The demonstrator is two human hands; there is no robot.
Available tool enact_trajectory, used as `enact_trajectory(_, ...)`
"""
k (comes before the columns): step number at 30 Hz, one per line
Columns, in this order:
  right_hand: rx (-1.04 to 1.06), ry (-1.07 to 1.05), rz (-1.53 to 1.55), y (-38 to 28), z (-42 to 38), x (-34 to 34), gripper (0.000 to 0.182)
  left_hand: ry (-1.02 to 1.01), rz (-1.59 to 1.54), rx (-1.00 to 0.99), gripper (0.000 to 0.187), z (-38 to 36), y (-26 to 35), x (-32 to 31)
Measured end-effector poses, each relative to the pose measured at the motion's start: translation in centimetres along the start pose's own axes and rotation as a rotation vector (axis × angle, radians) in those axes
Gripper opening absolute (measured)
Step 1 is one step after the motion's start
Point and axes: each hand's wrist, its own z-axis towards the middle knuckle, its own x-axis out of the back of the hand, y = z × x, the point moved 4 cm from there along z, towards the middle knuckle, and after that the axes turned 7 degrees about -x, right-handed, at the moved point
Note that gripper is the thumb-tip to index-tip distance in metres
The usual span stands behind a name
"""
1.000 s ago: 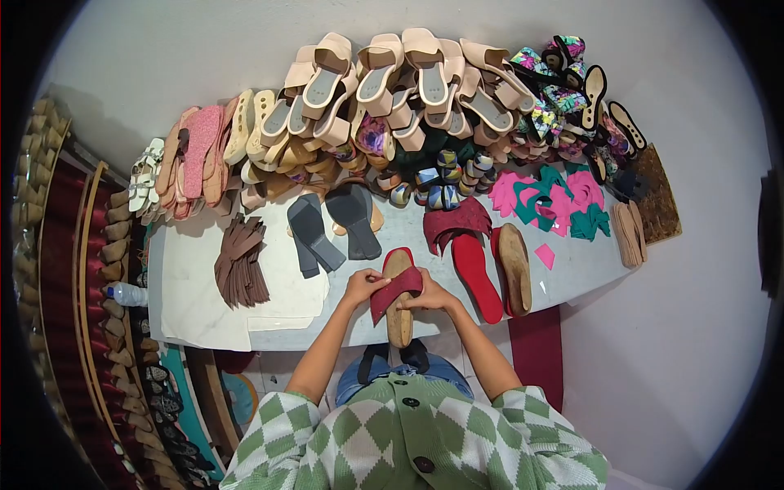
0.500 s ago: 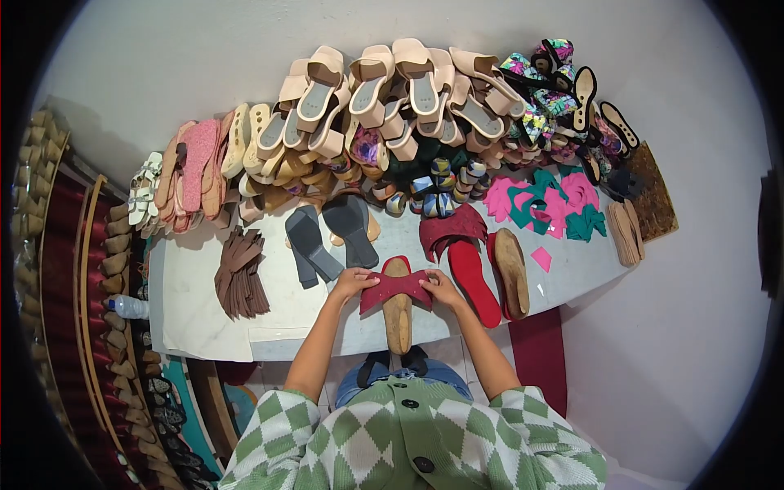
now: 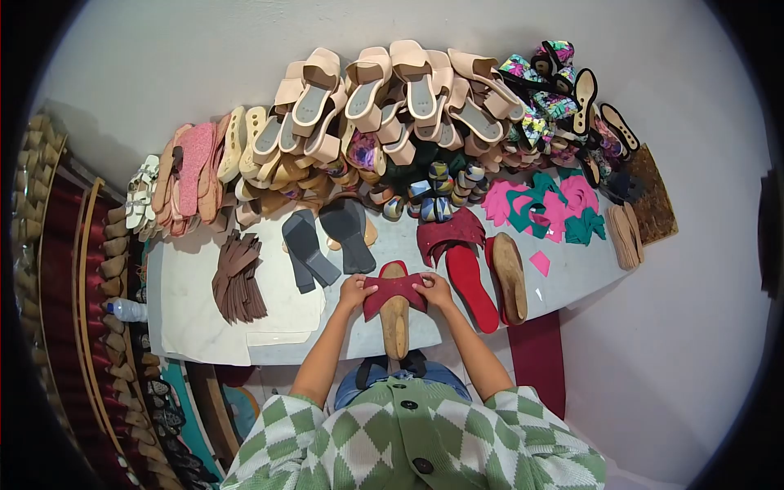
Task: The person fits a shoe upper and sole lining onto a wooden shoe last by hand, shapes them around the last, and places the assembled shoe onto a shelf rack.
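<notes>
Both hands, left hand (image 3: 354, 291) and right hand (image 3: 435, 289), pinching red upper (image 3: 394, 291) across wooden last (image 3: 396, 320) at table (image 3: 196, 327) edge

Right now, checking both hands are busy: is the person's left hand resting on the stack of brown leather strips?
No, the left hand grips the dark red strap over the wooden last.

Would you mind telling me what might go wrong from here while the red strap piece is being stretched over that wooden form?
1. The wooden form overhangs the table edge toward the person, so pressing down could tip it off.
2. The left hand and right hand each pull one end of the red strap piece; uneven tension may set it crooked.
3. The red insole lies close beside the right hand and might get knocked.
</notes>
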Motion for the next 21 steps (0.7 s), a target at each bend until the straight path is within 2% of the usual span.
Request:
enact_trajectory(7,-0.110,-0.064,0.218,-0.5,-0.4,0.3,0.041,-0.014,0.022,0.049,0.031,-0.2,0.8,-0.1)
enact_trajectory(13,-0.170,0.139,-0.104,-2.3,-1.8,0.7,0.037,0.010,0.137,0.007,0.031,0.1,0.5,0.0)
enact_trajectory(21,-0.161,0.249,-0.249,-4.5,-2.9,0.3,0.035,0.067,0.391,-0.064,0.030,0.5,0.1,-0.1)
